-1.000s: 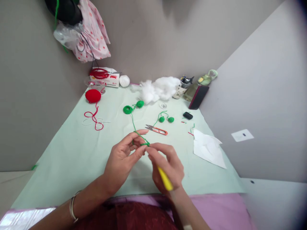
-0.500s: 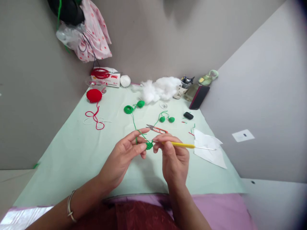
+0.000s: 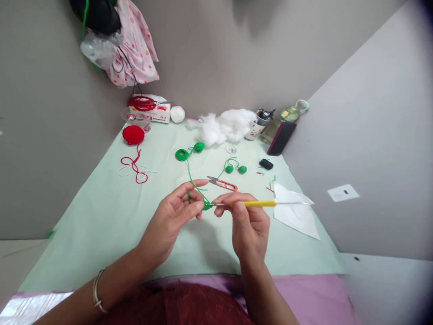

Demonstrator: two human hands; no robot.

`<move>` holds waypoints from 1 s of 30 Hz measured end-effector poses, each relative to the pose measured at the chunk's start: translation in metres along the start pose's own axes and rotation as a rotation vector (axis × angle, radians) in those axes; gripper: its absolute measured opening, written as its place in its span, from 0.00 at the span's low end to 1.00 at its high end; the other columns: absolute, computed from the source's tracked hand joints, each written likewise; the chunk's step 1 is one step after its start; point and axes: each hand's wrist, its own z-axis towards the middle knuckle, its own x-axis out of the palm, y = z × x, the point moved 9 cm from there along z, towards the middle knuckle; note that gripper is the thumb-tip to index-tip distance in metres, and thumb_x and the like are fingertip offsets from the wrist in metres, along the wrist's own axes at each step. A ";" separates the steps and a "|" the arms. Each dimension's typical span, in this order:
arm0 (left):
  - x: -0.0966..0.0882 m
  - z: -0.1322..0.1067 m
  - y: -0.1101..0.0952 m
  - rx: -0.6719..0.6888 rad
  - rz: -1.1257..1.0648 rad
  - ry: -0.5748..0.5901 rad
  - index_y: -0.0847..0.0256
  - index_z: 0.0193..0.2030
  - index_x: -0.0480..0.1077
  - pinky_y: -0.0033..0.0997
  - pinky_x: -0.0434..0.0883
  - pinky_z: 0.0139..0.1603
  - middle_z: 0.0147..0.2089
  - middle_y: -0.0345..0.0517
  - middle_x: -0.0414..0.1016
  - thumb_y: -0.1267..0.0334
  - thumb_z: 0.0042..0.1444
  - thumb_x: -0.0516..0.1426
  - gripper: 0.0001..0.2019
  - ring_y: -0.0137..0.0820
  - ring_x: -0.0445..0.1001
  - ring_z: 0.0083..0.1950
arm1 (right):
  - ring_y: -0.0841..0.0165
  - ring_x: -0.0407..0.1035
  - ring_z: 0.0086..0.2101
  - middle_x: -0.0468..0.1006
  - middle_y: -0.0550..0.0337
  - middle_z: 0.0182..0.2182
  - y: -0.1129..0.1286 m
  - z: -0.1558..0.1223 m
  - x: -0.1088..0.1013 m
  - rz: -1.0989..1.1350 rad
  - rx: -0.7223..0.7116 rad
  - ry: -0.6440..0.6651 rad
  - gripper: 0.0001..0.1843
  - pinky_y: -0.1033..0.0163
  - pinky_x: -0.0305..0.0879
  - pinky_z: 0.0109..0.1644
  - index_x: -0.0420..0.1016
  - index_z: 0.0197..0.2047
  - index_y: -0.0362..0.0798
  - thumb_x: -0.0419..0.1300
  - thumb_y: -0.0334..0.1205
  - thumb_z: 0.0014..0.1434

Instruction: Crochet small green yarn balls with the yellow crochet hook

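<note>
Between thumb and fingers, my left hand (image 3: 176,207) pinches a small green crochet piece (image 3: 207,206), partly hidden by the thumb. Green yarn (image 3: 189,171) runs from its raised index finger back to a green yarn coil (image 3: 181,155). My right hand (image 3: 248,221) is closed around a crochet hook with a yellow handle (image 3: 259,204), held level. The hook's thin metal tip points left and meets the green piece. Just beyond the fingertips lie orange-handled thread snips (image 3: 223,183). Small green crocheted balls (image 3: 242,169) rest behind them.
White stuffing (image 3: 226,126) lies at the back, beside a pen cup (image 3: 257,126) and a leaning phone (image 3: 282,138). Red yarn (image 3: 133,135) and red-handled scissors (image 3: 142,104) are at left. A white paper (image 3: 294,216) and a black oval object (image 3: 266,164) lie at right.
My right hand has shifted slightly right and the hook now lies more level. The green piece has moved a little left and sits more behind my left thumb.
</note>
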 end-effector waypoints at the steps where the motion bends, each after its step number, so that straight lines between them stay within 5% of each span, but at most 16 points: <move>1: -0.002 -0.001 -0.001 0.023 0.028 -0.012 0.50 0.58 0.77 0.30 0.68 0.47 0.38 0.36 0.71 0.62 0.64 0.65 0.16 0.26 0.69 0.37 | 0.70 0.77 0.33 0.83 0.58 0.39 0.006 -0.001 0.001 -0.079 -0.054 0.003 0.13 0.61 0.75 0.39 0.81 0.46 0.51 0.54 0.34 0.73; 5: -0.005 -0.003 -0.001 0.078 0.109 -0.066 0.48 0.58 0.77 0.29 0.69 0.49 0.39 0.37 0.72 0.63 0.61 0.67 0.18 0.28 0.72 0.42 | 0.64 0.79 0.41 0.83 0.54 0.40 0.032 -0.015 0.015 -0.441 -0.377 0.074 0.15 0.57 0.78 0.43 0.78 0.52 0.50 0.54 0.28 0.71; 10: 0.000 0.000 0.007 -0.003 -0.049 -0.019 0.50 0.60 0.77 0.28 0.70 0.48 0.39 0.37 0.73 0.63 0.58 0.69 0.22 0.27 0.72 0.41 | 0.62 0.78 0.45 0.81 0.50 0.46 0.033 -0.034 0.030 -0.811 -0.633 0.075 0.17 0.58 0.78 0.43 0.79 0.56 0.51 0.60 0.27 0.68; 12: 0.004 0.002 0.015 -0.129 -0.180 0.027 0.52 0.61 0.77 0.27 0.69 0.44 0.38 0.37 0.72 0.61 0.59 0.69 0.22 0.25 0.70 0.37 | 0.62 0.77 0.46 0.81 0.51 0.45 0.031 -0.032 0.026 -0.755 -0.601 0.040 0.17 0.58 0.78 0.43 0.81 0.56 0.52 0.60 0.27 0.68; 15: 0.007 0.001 0.021 -0.248 -0.295 0.047 0.56 0.59 0.79 0.25 0.68 0.42 0.36 0.38 0.70 0.62 0.59 0.68 0.21 0.23 0.66 0.35 | 0.66 0.76 0.38 0.81 0.56 0.39 0.020 -0.015 0.008 -0.413 -0.350 -0.033 0.14 0.58 0.76 0.40 0.82 0.50 0.52 0.57 0.29 0.70; 18: 0.006 0.002 0.016 -0.220 -0.271 0.043 0.55 0.58 0.80 0.25 0.67 0.42 0.38 0.38 0.70 0.64 0.59 0.68 0.20 0.23 0.66 0.35 | 0.70 0.73 0.30 0.79 0.60 0.34 0.002 -0.002 -0.001 -0.081 -0.102 -0.065 0.13 0.59 0.72 0.35 0.82 0.44 0.53 0.55 0.33 0.72; 20: 0.007 0.002 0.014 -0.190 -0.226 0.049 0.54 0.57 0.80 0.26 0.67 0.42 0.39 0.39 0.71 0.64 0.59 0.68 0.18 0.24 0.66 0.35 | 0.70 0.72 0.30 0.80 0.61 0.34 -0.002 0.001 0.002 -0.043 -0.057 -0.046 0.12 0.60 0.72 0.36 0.82 0.43 0.53 0.57 0.34 0.72; 27: 0.005 0.003 0.013 -0.084 -0.126 -0.023 0.50 0.58 0.80 0.28 0.67 0.45 0.38 0.37 0.73 0.61 0.58 0.69 0.20 0.26 0.67 0.37 | 0.66 0.77 0.40 0.82 0.57 0.39 0.018 -0.012 0.014 -0.452 -0.311 -0.024 0.17 0.58 0.75 0.41 0.81 0.51 0.55 0.58 0.26 0.68; 30: 0.009 0.002 0.023 -0.174 -0.217 0.001 0.53 0.59 0.80 0.28 0.67 0.45 0.38 0.39 0.74 0.61 0.58 0.69 0.21 0.27 0.67 0.37 | 0.64 0.78 0.41 0.82 0.55 0.43 0.026 -0.022 0.018 -0.641 -0.481 -0.051 0.20 0.58 0.76 0.40 0.82 0.54 0.58 0.62 0.26 0.65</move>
